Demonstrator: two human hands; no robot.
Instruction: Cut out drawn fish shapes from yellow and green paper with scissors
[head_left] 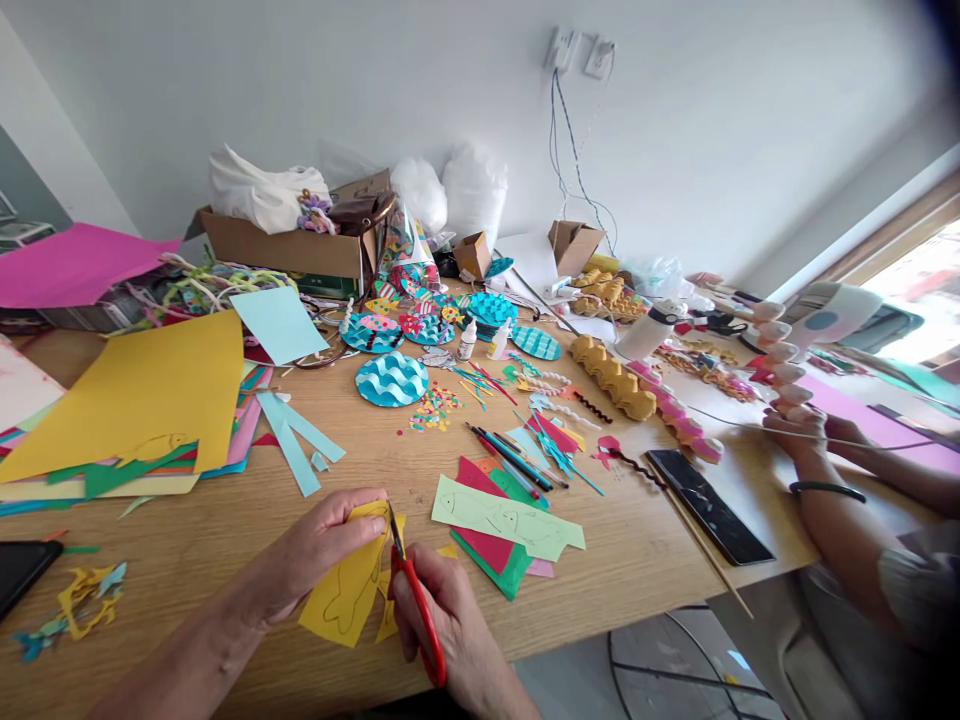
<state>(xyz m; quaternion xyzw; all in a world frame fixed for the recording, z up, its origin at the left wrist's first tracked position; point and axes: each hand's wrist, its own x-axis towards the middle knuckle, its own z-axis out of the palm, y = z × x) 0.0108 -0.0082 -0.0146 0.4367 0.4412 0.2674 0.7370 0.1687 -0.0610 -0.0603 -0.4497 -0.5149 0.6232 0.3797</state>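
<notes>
- Left hand (pixel 319 548): grip closed on yellow paper (pixel 351 590) (fish outline on it), tabletop's (pixel 255 660) 6 o'clock.
- Right hand (pixel 452 607): grip closed round scissors (pixel 429 625), blades at paper.

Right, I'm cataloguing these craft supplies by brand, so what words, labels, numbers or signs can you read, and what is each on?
No text is readable.
Small white squeeze bottles: any print is too small.
White lidded bottle: dark mark, too blurred to identify.
Phone: no legible text.
Yellow paper and pale green strip: fish drawings, no visible lettering.
</notes>
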